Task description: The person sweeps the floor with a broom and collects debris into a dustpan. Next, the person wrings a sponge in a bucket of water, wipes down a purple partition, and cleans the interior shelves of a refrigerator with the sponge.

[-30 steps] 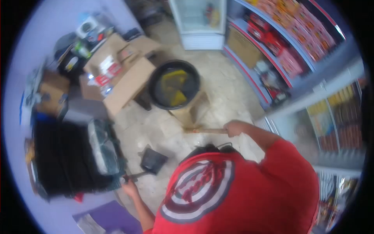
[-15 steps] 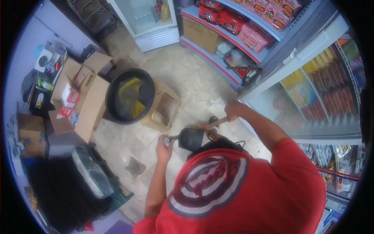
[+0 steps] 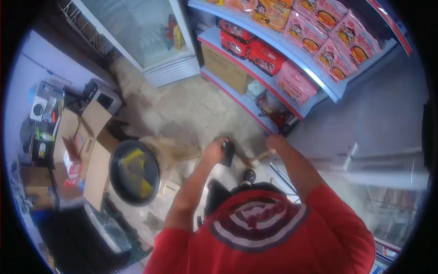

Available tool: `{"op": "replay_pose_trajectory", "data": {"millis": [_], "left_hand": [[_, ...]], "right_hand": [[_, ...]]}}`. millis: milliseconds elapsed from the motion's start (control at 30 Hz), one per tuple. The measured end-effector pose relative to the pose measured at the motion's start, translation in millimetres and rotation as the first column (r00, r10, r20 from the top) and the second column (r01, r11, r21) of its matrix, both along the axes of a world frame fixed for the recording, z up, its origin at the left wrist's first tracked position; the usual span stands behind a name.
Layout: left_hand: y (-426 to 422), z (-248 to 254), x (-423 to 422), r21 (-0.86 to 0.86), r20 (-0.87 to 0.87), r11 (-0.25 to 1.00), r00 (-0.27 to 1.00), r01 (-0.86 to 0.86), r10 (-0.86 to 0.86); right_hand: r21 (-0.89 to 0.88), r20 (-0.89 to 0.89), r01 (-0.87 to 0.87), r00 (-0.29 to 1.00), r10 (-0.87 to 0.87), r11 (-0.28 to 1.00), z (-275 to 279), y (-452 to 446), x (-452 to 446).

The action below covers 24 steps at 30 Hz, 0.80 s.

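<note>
My left hand [image 3: 215,150] is closed around a black dustpan [image 3: 227,154], seen nearly edge-on above the floor. To its right, my right hand [image 3: 275,143] grips the light wooden handle [image 3: 262,157] of a brush or similar tool. The tool's far end is blurred and points toward the dustpan. A gap separates the two hands. Just below the tool, a dark shoe [image 3: 248,176] shows on the floor.
A black tub [image 3: 114,171] with something yellow inside stands on the left, beside an open cardboard box [image 3: 96,176]. A glass-door fridge [image 3: 171,71] is at the top. Shelves [image 3: 273,82] of noodle packs and a blurred glass-door unit [image 3: 383,169] line the right.
The view has swung toward the shelves. My left hand has come from the lower left, with the dustpan, up to the middle near my right hand, which still holds the wooden handle.
</note>
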State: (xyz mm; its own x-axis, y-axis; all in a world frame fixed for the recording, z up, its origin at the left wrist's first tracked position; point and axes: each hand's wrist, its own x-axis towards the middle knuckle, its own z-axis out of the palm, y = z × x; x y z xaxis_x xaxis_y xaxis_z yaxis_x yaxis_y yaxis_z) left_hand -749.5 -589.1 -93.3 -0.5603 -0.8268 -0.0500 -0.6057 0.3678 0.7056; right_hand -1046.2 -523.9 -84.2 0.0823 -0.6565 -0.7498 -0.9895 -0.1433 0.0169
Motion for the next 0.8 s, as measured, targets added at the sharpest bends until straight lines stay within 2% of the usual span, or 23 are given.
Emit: {"op": "replay_pose_trajectory", "data": {"millis": [67,133,233,300,333,400,433,500,567,633,667,700,767,800], "left_hand": [[-36.0,-7.8,-25.6,0.027,0.092,0.993,0.989,0.117,-0.119],[-66.0,-9.7,-50.1,0.043,0.097,0.988,0.984,0.148,-0.151],[-118.1,-20.7,-87.0,0.047,0.110,0.977,0.971,0.209,-0.213],[-144.1,-49.7,-110.9,-0.107,-0.044,0.934,0.937,0.342,-0.348],[-152.2,-46.6,-122.5,-0.104,-0.046,0.939,0.941,0.328,-0.334],[-168.4,-29.9,-143.6,0.010,0.019,0.918,0.918,0.397,-0.397],[-178.3,-34.4,-154.5,0.006,0.022,0.920,0.920,0.392,-0.392],[-185.0,-48.4,-173.9,0.005,-0.059,0.878,0.877,0.479,-0.478],[-184.4,-84.0,-197.1,0.017,-0.071,0.874,0.873,0.485,-0.483],[-183.8,-117.9,-218.2,0.037,-0.090,0.864,0.863,0.502,-0.497],[-184.4,-115.9,-225.4,0.040,-0.098,0.862,0.861,0.505,-0.499],[-183.5,-102.1,-231.0,0.057,-0.086,0.856,0.857,0.514,-0.508],[-178.3,-77.4,-241.8,0.094,-0.062,0.838,0.844,0.537,-0.533],[-176.8,-76.3,-248.7,0.099,-0.071,0.834,0.840,0.543,-0.539]], "right_hand": [[-0.020,-0.002,0.027,1.000,-0.027,0.999,7.3,-15.7,-8.4],[-0.024,-0.034,0.104,0.994,-0.105,0.994,10.7,-25.8,-10.8],[-0.121,0.046,0.222,0.975,-0.218,0.967,0.8,-36.1,-23.1],[-0.103,0.016,0.270,0.963,-0.270,0.957,42.7,-45.0,-18.9],[-0.061,0.022,0.271,0.962,-0.270,0.961,47.9,-48.0,-21.4],[-0.031,0.060,0.273,0.961,-0.271,0.962,-13.3,-41.7,-51.8],[-0.035,0.062,0.268,0.962,-0.265,0.963,-32.5,-45.9,-63.3],[-0.065,0.056,0.242,0.970,-0.239,0.968,-60.8,-50.1,-81.6],[-0.075,0.044,0.230,0.973,-0.227,0.970,-77.5,-60.7,-96.2],[-0.221,0.052,0.320,0.947,-0.317,0.921,-78.9,-79.8,-100.4],[-0.290,0.060,0.362,0.931,-0.361,0.886,-81.0,-87.8,-102.3],[-0.285,0.052,0.365,0.929,-0.366,0.886,-89.9,-94.9,-104.8],[-0.473,0.180,0.486,0.870,-0.459,0.735,-107.6,-106.1,-108.4],[-0.469,0.172,0.488,0.868,-0.466,0.736,-104.5,-111.9,-107.8]]}}
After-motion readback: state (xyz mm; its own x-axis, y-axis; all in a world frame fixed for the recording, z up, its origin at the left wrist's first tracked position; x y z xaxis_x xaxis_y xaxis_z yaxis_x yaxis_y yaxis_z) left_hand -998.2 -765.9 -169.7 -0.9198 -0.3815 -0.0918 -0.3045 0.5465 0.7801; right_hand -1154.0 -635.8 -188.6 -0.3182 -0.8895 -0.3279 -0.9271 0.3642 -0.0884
